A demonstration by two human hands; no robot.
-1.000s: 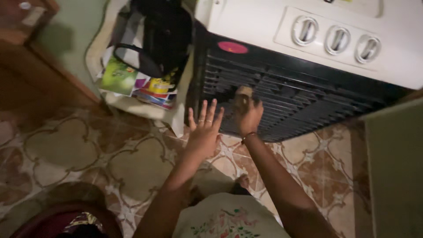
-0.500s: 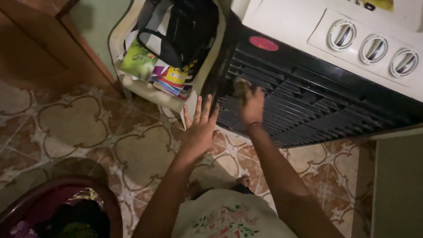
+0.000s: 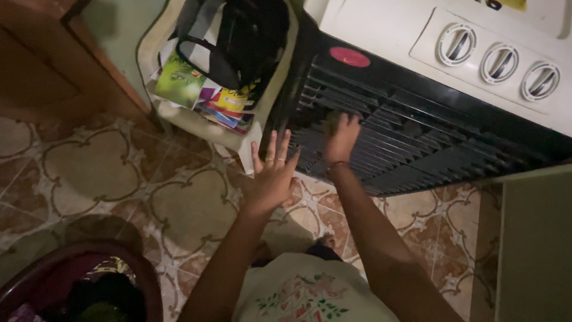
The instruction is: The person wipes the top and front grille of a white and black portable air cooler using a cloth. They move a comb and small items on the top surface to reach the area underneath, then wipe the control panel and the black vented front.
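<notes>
Black grille (image 3: 417,140): slatted front of a white cooler (image 3: 381,30), which stands on the tiled floor (image 3: 107,173); the slats run sideways and slope down toward the right of the view.
Right hand (image 3: 342,138): pressed onto the slats near the grille's left end, fingers curled together over a small pale wad, seemingly a cloth (image 3: 331,119). Only a scrap of it shows above the knuckles, so I cannot tell its true kind. The curl looks meant to keep the wad flat against the ribs.
Left hand (image 3: 271,173): held flat, fingers spread apart and straight, empty, with rings on two of them. It sits just beside the grille's lower left corner, fingertips at the edge; whether they touch it is unclear. The open palm reads as a brace for balance or to steady the unit.
Knobs (image 3: 499,62): three round dials in a row on the white top panel, well clear of both hands.
Red sticker (image 3: 349,56): oval, on the black band above the slats.
Chair (image 3: 202,128): pale plastic, just left of the cooler, carrying a dark bag (image 3: 250,42) on top of bright packets (image 3: 196,95).
Basin (image 3: 71,280): dark red, at the lower left, with cloth inside.
</notes>
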